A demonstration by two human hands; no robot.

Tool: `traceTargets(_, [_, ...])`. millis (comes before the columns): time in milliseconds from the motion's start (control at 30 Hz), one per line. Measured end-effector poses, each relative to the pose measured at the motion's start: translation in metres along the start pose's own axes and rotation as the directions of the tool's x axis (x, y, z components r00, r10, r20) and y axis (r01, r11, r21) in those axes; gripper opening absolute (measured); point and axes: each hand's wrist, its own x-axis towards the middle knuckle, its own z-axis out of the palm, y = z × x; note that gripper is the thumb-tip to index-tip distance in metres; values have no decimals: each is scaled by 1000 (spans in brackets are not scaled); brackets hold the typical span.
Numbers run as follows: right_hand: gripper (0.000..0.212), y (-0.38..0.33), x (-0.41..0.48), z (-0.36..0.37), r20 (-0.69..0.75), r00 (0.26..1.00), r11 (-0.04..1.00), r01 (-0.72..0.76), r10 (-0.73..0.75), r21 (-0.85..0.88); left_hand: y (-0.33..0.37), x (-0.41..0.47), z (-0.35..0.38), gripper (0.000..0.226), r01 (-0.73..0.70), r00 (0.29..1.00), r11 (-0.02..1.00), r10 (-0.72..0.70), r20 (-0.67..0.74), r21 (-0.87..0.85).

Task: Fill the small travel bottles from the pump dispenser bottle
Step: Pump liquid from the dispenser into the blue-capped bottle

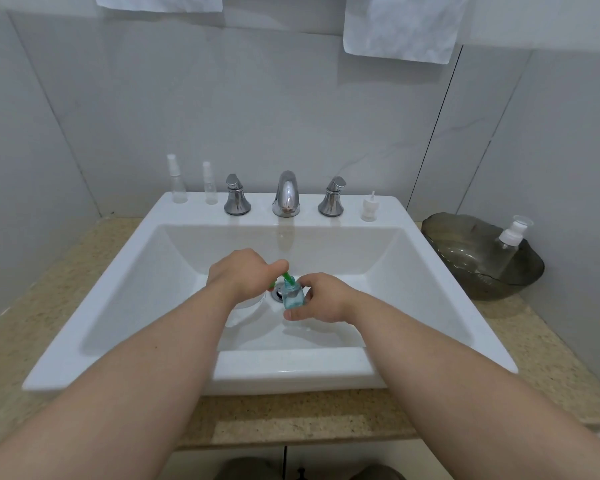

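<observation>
Centrally, just below mid-frame, a small clear square travel bottle (293,296) tinted blue-green is being held upright over the basin, just right of the round metal drain (276,295). The right hand (323,299) is pinching it, thumb below and fingers curled round its far side. A green plastic spout (286,276) is slanting down from the left to the bottle's mouth. The left hand (238,275) is gripping the spout with curled fingers; a pale rounded body is showing under that hand, too hidden to identify.

Both hands are hovering inside the white rectangular ceramic sink (291,368). On its back ledge a chrome faucet (286,194) is standing between the left chrome lever handle (237,195) and the right chrome lever handle (332,197). Further left, a taller clear spray bottle (178,180) and a shorter clear spray bottle (209,183) are standing upright; further right, a small white pump cap (368,207) is sitting.

At the right of the frame a dark smoked-glass bowl (465,282) is holding a leaning clear bottle with a white pump top (508,247). A speckled beige countertop (291,420) is surrounding the sink. A large white towel (406,26) is hanging at upper right, a second white towel (160,1) at upper left.
</observation>
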Motion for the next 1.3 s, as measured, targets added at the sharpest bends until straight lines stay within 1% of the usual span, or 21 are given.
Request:
traceTargets(167, [45, 0, 0, 0, 7, 1000, 1000, 3, -3, 12, 0, -2, -1, 62, 3, 1000, 1000, -3, -13, 5])
traceTargets(267, [41, 0, -1, -1, 0, 1000, 999, 3, -3, 35, -1, -4, -1, 78, -6, 1000, 1000, 6, -10, -7])
traceTargets(333, [44, 0, 0, -1, 0, 1000, 999, -4, 4, 48, -1, -5, -1, 88, -13, 1000, 1000, 13, -5, -5])
traceTargets(367, [46, 0, 0, -1, -1, 1000, 999, -6, 6, 46, -1, -5, -1, 90, -18, 1000, 1000, 18, -4, -2])
traceTargets(500, [52, -1, 0, -1, -6, 1000, 999, -17, 17, 35, -2, -3, 1, 83, -6, 1000, 1000, 6, -13, -15])
traceTargets(633, [46, -1, 0, -1, -7, 1000, 999, -17, 17, 51, -1, -2, 0, 79, 23, 1000, 1000, -23, -14, -17])
traceTargets(700, [49, -1, -1, -2, -8, 1000, 999, -18, 18, 47, -1, -2, 0, 75, 26, 1000, 999, -27, -10, -20])
traceTargets(900, [55, -1, 0, -1, -6, 1000, 1000, -22, 22, 5, 1, -1, 0, 64, 16, 1000, 1000, -16, -7, -23])
traceTargets(1067, [54, -1, 0, 0, 0, 1000, 1000, -13, 13, -11, 0, 0, 0, 58, 8, 1000, 1000, -8, -8, -7])
traceTargets(1233, [54, 0, 0, 0, 2, 1000, 1000, -17, 17, -18, 0, -2, 0, 57, 14, 1000, 1000, -14, -13, 6])
traceTargets(1300, [54, 0, 1, 0, -3, 1000, 1000, -17, 17, -12, 0, -2, 0, 60, 20, 1000, 1000, -20, -14, -5])
